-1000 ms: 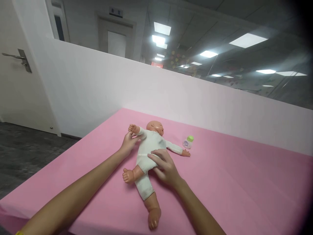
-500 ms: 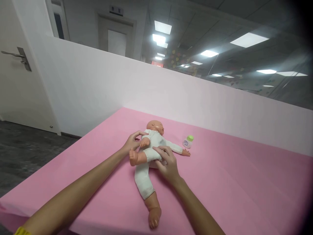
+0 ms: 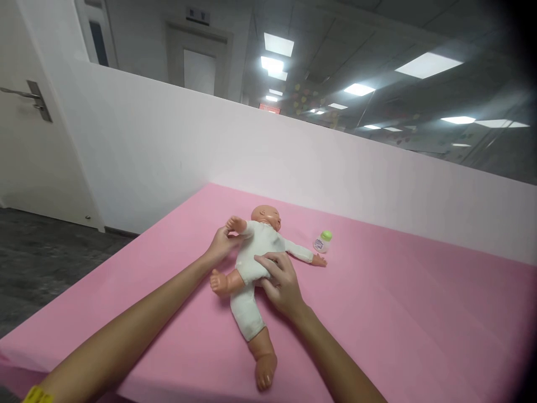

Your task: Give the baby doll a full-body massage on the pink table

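Our left hand (image 3: 220,245) grips an arm (image 3: 249,228) of the doll (image 3: 262,244), our right hand (image 3: 286,286) a thigh (image 3: 252,271); we cannot tell what the nearby capped bottle (image 3: 321,243) holds.

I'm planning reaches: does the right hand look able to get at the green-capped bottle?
Probably yes: the right hand is on the doll, and only the doll's outstretched arm lies between it and the bottle.

No text can be read: the marks on the bottle label (image 3: 319,244) and wall sign (image 3: 197,15) are too blurred.
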Demonstrator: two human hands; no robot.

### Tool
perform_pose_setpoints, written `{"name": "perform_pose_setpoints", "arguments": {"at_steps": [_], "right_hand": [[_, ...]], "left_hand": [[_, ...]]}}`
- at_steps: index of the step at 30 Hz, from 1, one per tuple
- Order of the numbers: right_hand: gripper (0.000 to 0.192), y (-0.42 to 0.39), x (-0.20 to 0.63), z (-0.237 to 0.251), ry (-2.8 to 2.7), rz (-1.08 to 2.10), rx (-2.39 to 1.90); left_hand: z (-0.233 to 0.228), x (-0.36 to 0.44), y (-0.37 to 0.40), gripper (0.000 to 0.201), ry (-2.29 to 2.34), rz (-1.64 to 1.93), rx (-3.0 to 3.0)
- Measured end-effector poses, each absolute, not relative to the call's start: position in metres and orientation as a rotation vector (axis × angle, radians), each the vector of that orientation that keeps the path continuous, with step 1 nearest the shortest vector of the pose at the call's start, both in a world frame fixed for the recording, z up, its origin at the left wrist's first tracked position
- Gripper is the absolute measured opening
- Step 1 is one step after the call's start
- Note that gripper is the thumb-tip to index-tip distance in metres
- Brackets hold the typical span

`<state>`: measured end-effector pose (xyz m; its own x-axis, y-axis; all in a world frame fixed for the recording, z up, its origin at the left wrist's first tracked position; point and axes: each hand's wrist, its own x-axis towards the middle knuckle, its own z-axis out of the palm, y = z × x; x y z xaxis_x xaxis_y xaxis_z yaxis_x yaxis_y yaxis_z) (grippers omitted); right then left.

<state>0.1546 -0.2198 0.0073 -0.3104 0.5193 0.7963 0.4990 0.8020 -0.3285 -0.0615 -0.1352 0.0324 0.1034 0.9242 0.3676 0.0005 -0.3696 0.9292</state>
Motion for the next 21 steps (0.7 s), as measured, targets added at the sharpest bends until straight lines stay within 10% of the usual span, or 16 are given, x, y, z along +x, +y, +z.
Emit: {"name": "perform_pose_setpoints", "arguments": {"at_steps": [21], "right_hand": [[0.059,-0.22,0.153,0.003,-1.972,0.01,-0.741]], "left_hand": [[0.025,-0.065,-0.124,0.042,0.838,1.442,1.35]]}}
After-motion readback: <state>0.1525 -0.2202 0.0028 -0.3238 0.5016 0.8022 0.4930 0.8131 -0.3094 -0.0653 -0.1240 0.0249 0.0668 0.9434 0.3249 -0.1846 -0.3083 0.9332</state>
